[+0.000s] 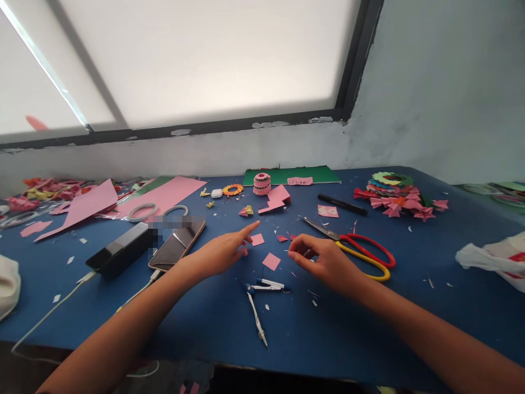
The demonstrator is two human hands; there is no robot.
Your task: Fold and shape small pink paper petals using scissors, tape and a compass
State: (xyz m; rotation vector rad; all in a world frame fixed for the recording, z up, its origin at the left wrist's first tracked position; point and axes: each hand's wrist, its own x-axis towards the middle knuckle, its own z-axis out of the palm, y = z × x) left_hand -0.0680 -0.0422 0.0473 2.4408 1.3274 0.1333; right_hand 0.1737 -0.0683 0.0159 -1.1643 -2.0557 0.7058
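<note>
My left hand (225, 249) is over the mat with its index finger stretched out above a small pink paper square (257, 239). A pink paper bit (245, 251) shows by its thumb; whether it is held I cannot tell. My right hand (318, 257) pinches a thin white sliver (286, 250), too small to make out. Between the hands lies another pink paper square (271, 261). Small folded pink pieces (282, 238) lie just beyond my right fingertips. Scissors (353, 246) with red and yellow handles rest beside my right hand. An opened compass (252, 298) lies in front.
A phone (178, 246) and a black device (121, 251) with cables lie left. Tape rolls (143, 212) and pink sheets (164, 194) are behind. A paper ring stack (261, 184), a black pen (342, 204) and paper flowers (400, 202) stand farther back. A white plastic bag (498, 257) lies right.
</note>
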